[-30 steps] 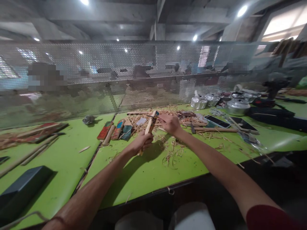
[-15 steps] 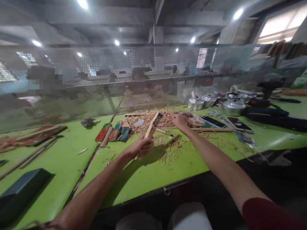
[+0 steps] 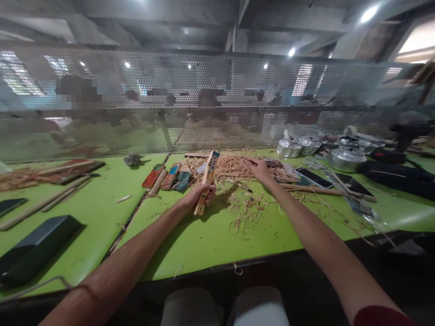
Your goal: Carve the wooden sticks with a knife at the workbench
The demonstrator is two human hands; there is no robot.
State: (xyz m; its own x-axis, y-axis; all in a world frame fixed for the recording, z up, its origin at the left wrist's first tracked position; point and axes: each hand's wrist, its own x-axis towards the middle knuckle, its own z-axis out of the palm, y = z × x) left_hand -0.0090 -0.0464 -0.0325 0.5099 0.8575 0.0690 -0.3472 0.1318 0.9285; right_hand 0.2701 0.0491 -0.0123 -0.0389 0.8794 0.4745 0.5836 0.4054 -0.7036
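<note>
My left hand [image 3: 203, 195] is closed around a pale wooden strip [image 3: 208, 174] held upright, with a dark blue pattern painted on its upper end and sides. My right hand [image 3: 258, 170] reaches over a heap of curled wood shavings [image 3: 229, 164], fingers stretched toward the left and close to the heap; whether they touch it is unclear. Between the hands a thin pen-like tool [image 3: 243, 185] with a dark tip lies on the green table [image 3: 190, 244]. Loose shavings [image 3: 245, 213] are scattered in front of it.
Painted wooden blocks [image 3: 171, 176] and a round stick [image 3: 157, 183] lie left of the heap. A dark green block [image 3: 41, 244] sits front left. Phones [image 3: 314, 177] and silvery kettles [image 3: 347, 158] stand at the right. A perforated screen [image 3: 210, 127] runs along the back.
My left hand has turned the wooden strip more upright and shifted it slightly left. My right hand's fingers have stretched out over the shavings. The view has turned a little left and downward.
</note>
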